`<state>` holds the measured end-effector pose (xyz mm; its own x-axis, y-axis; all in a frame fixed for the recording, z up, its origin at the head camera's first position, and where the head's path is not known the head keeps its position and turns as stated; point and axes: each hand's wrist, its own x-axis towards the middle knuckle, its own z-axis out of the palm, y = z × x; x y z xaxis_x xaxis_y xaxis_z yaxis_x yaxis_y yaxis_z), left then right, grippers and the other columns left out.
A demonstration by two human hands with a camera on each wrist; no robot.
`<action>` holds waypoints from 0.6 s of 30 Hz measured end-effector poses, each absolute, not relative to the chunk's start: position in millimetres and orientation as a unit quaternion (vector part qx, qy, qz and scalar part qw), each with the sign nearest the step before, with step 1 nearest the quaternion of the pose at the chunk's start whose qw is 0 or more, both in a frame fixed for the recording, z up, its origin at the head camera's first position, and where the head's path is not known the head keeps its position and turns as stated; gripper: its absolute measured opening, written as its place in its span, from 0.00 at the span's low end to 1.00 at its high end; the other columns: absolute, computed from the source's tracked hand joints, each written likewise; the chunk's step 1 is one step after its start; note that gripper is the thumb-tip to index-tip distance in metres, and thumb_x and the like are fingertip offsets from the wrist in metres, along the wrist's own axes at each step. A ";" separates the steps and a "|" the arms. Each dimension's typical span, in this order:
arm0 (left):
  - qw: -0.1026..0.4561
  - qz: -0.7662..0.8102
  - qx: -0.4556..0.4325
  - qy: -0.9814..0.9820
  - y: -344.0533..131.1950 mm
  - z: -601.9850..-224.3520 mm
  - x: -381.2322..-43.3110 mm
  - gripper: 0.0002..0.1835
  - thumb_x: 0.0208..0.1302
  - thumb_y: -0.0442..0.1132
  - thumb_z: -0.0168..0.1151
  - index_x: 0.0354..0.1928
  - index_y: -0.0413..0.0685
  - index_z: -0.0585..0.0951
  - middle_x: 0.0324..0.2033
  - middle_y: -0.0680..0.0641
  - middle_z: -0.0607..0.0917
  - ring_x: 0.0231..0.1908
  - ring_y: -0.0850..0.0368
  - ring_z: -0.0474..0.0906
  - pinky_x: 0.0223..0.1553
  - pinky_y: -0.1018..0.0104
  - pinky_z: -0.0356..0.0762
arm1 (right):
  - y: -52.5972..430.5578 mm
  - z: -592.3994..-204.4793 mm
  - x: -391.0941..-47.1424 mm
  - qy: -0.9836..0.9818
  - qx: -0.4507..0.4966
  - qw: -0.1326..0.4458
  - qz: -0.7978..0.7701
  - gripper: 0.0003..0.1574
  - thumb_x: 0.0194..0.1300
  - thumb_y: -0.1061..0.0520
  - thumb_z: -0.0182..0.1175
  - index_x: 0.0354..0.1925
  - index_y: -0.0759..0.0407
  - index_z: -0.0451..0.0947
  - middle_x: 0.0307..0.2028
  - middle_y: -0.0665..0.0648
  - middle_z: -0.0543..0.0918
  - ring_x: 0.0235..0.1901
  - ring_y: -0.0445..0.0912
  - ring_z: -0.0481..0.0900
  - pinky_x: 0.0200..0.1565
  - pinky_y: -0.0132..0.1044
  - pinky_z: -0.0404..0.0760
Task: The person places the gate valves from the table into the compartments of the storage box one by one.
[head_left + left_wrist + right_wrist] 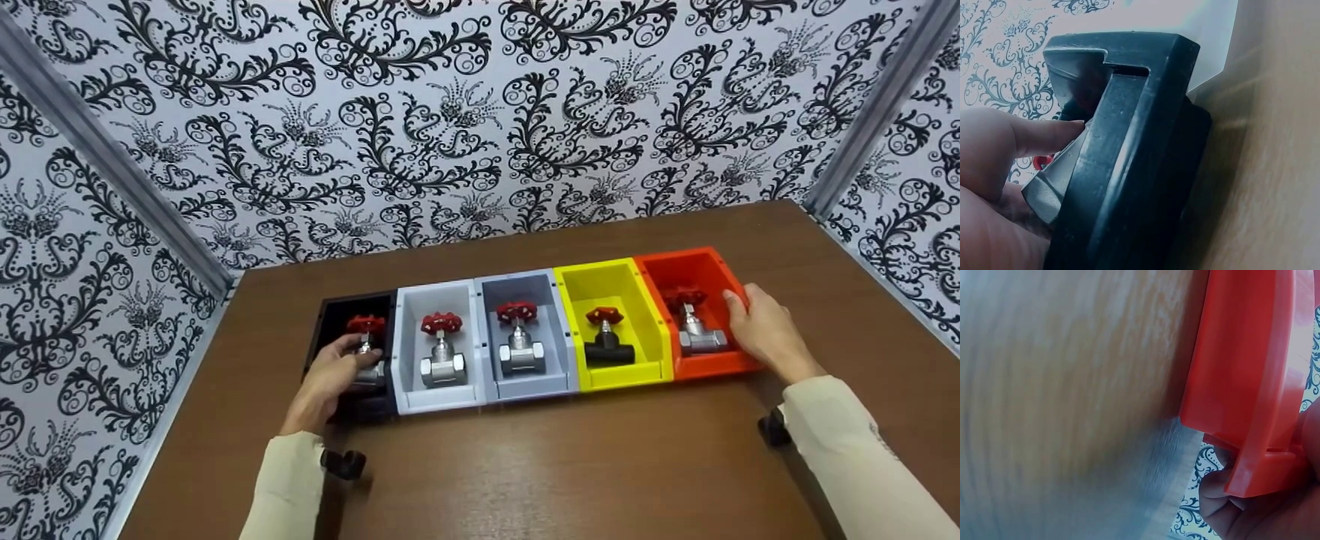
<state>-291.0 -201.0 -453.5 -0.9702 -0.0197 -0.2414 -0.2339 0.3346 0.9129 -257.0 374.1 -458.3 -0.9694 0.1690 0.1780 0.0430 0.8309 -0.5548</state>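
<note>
A row of joined plastic bins holds one valve each. My left hand [330, 375] reaches into the black bin [319, 322] at the left end, thumb and fingers round the metal body of a gate valve [366, 346] with a red handwheel. In the left wrist view the thumb [1050, 136] lies against the valve [1053, 188], just behind the black bin's front wall [1123, 140]. At the other end my right hand [766, 330] grips the outer side wall of the red bin [694, 262]; its fingers [1219, 486] curl beneath the rim in the right wrist view.
Between them sit the white bin [439, 292], grey bin [514, 283] and yellow bin [600, 277]. The yellow one holds a black-bodied valve [609, 349]; silver valves lie in the others. Behind the brown table [555, 465] stands a patterned wall [480, 135].
</note>
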 end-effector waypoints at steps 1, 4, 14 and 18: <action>0.094 0.572 -0.078 0.811 -200.9 -453.5 -291.1 0.29 0.60 0.40 0.61 0.63 0.40 0.67 0.47 0.42 0.75 0.40 0.57 0.74 0.40 0.68 0.71 | 374.3 -458.4 -257.0 -0.950 -0.056 0.111 0.286 0.24 0.73 0.45 0.39 0.39 0.66 0.65 0.25 0.62 0.69 0.24 0.54 0.69 0.25 0.39 0.67; 0.096 0.569 -0.080 0.813 -200.5 -453.7 -292.2 0.30 0.60 0.40 0.62 0.63 0.40 0.66 0.48 0.42 0.75 0.41 0.56 0.74 0.43 0.67 0.70 | 374.5 -458.8 -257.4 -0.950 -0.057 0.110 0.286 0.24 0.73 0.45 0.39 0.39 0.66 0.65 0.26 0.62 0.69 0.24 0.54 0.70 0.25 0.40 0.67; 0.097 0.560 -0.076 0.819 -200.6 -455.2 -293.3 0.29 0.60 0.41 0.61 0.62 0.41 0.67 0.48 0.42 0.75 0.44 0.54 0.73 0.48 0.63 0.68 | 374.1 -458.2 -257.4 -0.950 -0.055 0.118 0.284 0.23 0.73 0.46 0.40 0.40 0.67 0.66 0.26 0.63 0.70 0.24 0.55 0.70 0.26 0.42 0.68; 0.102 0.567 -0.079 0.813 -200.2 -456.9 -293.6 0.27 0.60 0.40 0.61 0.61 0.42 0.69 0.46 0.43 0.76 0.40 0.55 0.75 0.43 0.65 0.72 | 374.1 -458.5 -257.0 -0.951 -0.048 0.125 0.279 0.22 0.73 0.48 0.41 0.40 0.68 0.66 0.28 0.65 0.72 0.25 0.56 0.71 0.28 0.46 0.71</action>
